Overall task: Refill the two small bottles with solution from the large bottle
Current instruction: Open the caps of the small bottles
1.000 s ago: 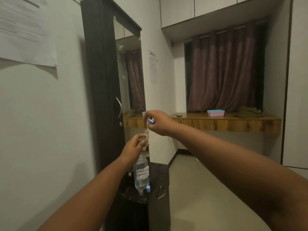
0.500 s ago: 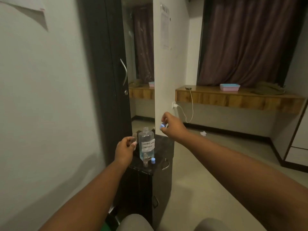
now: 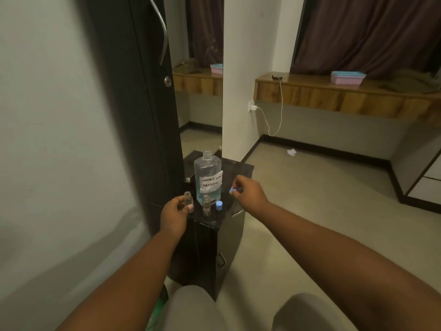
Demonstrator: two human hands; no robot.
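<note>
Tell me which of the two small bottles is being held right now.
The small bottle in the left hand, at the cabinet's front left corner. The other small bottle stands free on the cabinet top, in front of the large labelled bottle.

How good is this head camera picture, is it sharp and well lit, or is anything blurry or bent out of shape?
Head view: dim indoor light, no harsh glare. The label on the large bottle reads clearly. The small bottle in the left hand and the blue cap in the right hand look slightly soft. The wide lens stretches both forearms and bows the cupboard door at the edges.
</note>
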